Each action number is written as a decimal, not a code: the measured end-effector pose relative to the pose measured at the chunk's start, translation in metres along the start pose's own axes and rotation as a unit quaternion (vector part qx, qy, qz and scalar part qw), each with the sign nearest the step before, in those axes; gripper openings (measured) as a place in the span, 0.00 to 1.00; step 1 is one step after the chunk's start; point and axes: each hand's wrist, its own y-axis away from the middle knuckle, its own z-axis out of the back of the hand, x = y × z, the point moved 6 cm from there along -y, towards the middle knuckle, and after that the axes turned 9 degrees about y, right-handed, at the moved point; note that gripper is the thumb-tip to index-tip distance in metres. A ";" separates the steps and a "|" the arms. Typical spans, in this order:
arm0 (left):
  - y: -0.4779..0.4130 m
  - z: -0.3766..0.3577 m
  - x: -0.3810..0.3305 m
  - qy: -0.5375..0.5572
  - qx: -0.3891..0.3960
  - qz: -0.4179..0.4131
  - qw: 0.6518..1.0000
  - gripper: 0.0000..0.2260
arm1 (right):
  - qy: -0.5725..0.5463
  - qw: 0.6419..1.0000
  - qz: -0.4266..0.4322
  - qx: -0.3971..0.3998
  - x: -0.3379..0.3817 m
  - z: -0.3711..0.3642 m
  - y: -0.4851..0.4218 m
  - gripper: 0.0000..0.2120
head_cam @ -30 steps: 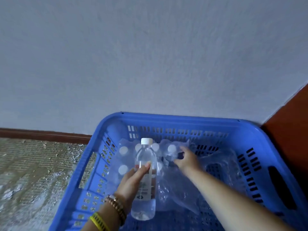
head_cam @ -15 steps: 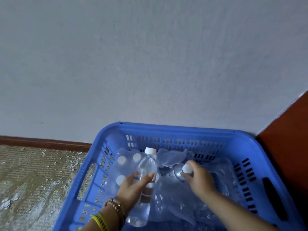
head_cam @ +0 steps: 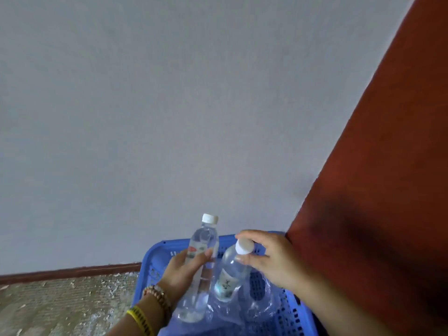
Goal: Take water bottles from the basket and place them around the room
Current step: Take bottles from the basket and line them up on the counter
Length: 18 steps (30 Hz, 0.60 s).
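Note:
My left hand (head_cam: pixel 182 272) grips a clear water bottle (head_cam: pixel 203 241) with a white cap around its middle, held upright above the blue plastic basket (head_cam: pixel 155 258). My right hand (head_cam: pixel 269 258) pinches a second clear bottle (head_cam: pixel 230 275) by its white cap, lifted and tilted beside the first. Crumpled clear plastic wrap (head_cam: pixel 259 304) lies in the basket under the bottles. Whether other bottles remain in the basket is hidden.
A pale grey wall (head_cam: pixel 169 117) fills most of the view. A reddish-brown wooden surface (head_cam: pixel 378 190) rises at the right, against the basket. A dark skirting board (head_cam: pixel 70 272) and a worn, flecked mat (head_cam: pixel 60 304) lie at the lower left.
Both hands have risen out of the basket. My right hand has lifted a second bottle by its cap out of the wrap. The view has tilted upward toward the wall.

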 end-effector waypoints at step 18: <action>0.301 -0.224 -0.342 -0.103 0.192 -0.258 0.941 0.22 | -0.123 0.905 0.187 -0.362 0.320 0.399 0.188 0.10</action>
